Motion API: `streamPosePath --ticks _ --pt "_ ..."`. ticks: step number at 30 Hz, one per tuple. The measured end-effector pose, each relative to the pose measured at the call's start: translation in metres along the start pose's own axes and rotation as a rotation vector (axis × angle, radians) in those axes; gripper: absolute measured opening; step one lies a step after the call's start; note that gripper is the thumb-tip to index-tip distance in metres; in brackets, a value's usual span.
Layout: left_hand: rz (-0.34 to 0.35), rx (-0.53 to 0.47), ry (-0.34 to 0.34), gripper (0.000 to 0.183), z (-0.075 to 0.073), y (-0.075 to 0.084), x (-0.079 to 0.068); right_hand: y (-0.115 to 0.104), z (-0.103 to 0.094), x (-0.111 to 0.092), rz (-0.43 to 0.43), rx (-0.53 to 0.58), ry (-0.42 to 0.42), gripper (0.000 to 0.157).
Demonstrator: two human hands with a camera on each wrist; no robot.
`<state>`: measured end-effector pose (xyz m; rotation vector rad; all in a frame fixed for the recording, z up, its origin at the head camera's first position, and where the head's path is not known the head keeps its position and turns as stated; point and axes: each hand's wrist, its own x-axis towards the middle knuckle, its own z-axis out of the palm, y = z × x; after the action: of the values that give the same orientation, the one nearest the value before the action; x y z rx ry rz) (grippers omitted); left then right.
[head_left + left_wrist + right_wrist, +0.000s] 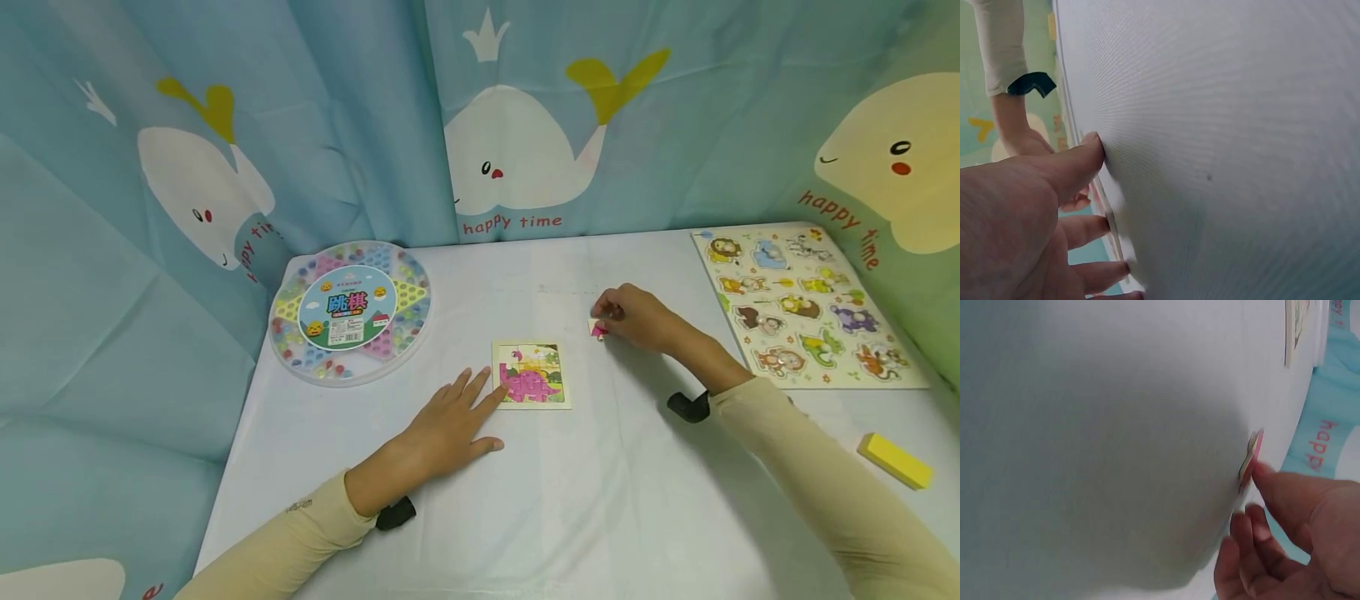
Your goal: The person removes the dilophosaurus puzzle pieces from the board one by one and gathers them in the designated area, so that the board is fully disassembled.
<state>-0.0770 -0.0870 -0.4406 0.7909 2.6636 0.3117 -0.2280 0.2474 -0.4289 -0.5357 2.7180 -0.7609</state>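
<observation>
A small square jigsaw puzzle (532, 385) with a pink dinosaur lies flat on the table in the head view. My left hand (444, 432) reaches to its left side, fingers spread and nearly straight, fingertips at the frame's edge. In the left wrist view, that hand (1016, 225) has its thumb out over the white surface. To the right of the puzzle, my right hand (637, 318) pinches a small pink and pale puzzle piece (595, 327). The right wrist view shows the piece (1251, 459) tilted at the thumb tip, low over the tabletop; the finger behind it is hidden.
A round Chinese checkers set (408, 333) with colored marbles lies at the back left. An animal peg puzzle board (765, 312) sits at the back right, a yellow block (895, 461) nearer on the right edge. Whale-print curtains (360, 125) hang behind the white table (585, 500).
</observation>
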Motion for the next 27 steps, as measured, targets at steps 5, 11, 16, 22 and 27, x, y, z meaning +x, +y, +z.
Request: streamPosePath --ticks 5,11,16,22,27 --pt "0.0 0.001 0.0 0.077 0.0 0.0 0.0 -0.017 0.005 -0.002 -0.01 0.007 0.039 0.023" --pt "0.001 0.018 -0.001 0.078 0.001 0.0 0.001 -0.041 0.018 -0.007 -0.124 0.002 0.076 0.029" --pt "0.001 0.023 0.002 0.077 0.0 0.0 0.001 -0.066 0.038 -0.015 -0.169 -0.025 0.055 0.034" --pt "0.01 0.029 0.008 0.077 -0.001 0.0 0.0 -0.084 0.061 -0.023 -0.22 -0.105 0.048 0.04" --pt "0.005 0.034 -0.003 0.078 -0.001 0.001 0.0 -0.086 0.071 -0.025 -0.277 -0.17 0.077 0.044"
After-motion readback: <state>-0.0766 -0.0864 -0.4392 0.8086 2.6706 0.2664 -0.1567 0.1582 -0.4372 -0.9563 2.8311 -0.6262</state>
